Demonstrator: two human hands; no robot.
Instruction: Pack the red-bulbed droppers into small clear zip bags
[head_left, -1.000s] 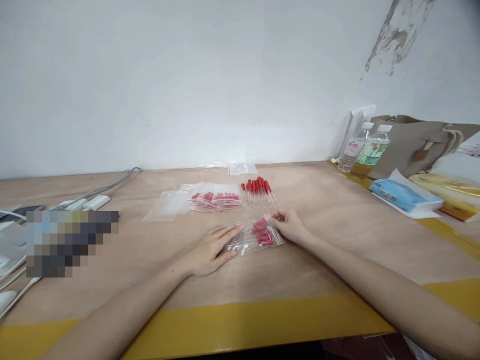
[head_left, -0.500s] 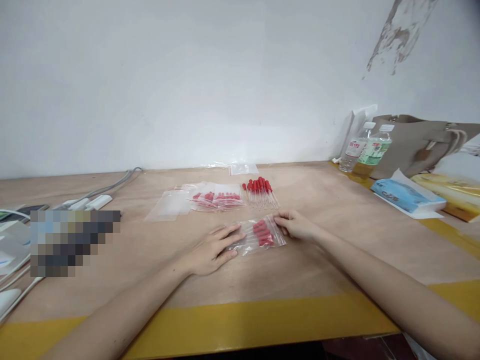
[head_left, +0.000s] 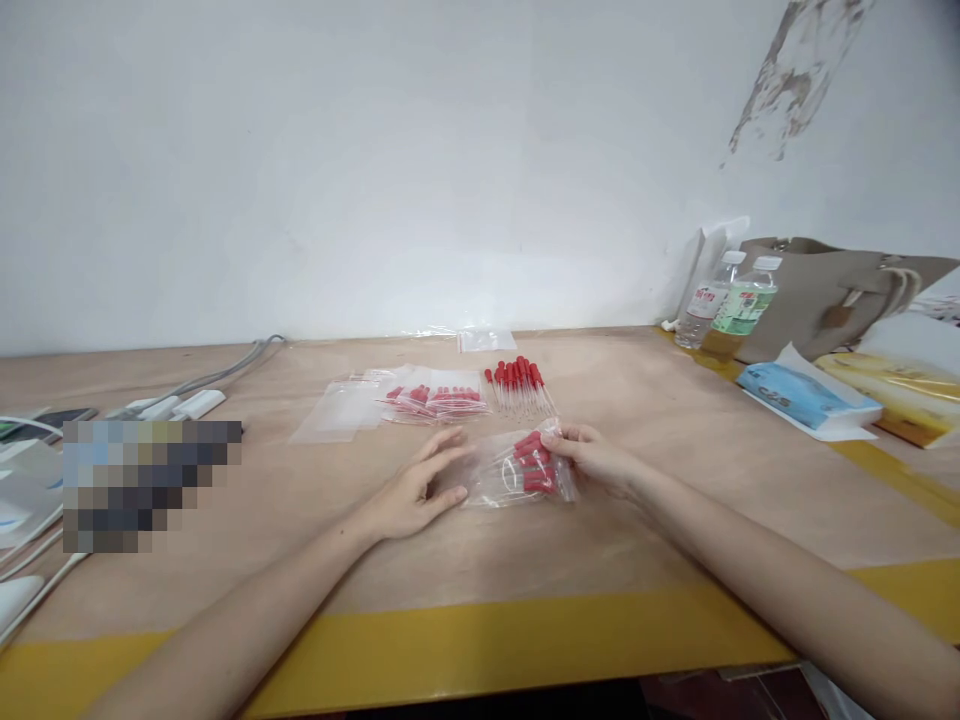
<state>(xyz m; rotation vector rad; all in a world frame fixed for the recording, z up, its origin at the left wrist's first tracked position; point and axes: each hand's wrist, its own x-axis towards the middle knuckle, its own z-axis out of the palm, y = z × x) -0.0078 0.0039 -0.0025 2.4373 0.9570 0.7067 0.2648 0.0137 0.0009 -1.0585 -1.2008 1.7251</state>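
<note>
A clear zip bag (head_left: 489, 484) with several red-bulbed droppers (head_left: 536, 462) in it lies in front of me, bulbs toward its right end. My right hand (head_left: 591, 456) pinches the bag's right end between thumb and fingers. With fingers spread, my left hand (head_left: 421, 488) is at the bag's left end; I cannot tell whether its fingertips touch the plastic. Beyond the bag lies a bunch of loose red-bulbed droppers (head_left: 516, 378). Left of that bunch, filled zip bags (head_left: 435, 402) overlap on the table.
Flat clear bags (head_left: 334, 414) lie left of the filled ones, and another bag (head_left: 487, 341) is by the wall. Two bottles (head_left: 739, 305), a grey handbag (head_left: 810, 295) and a blue tissue pack (head_left: 802, 388) stand right. Cables and white plugs (head_left: 199, 405) are left.
My left hand's fingers have lifted back from the bag's left end. My right hand has shifted its hold inward over the bag's right end, and the droppers inside have tilted slightly.
</note>
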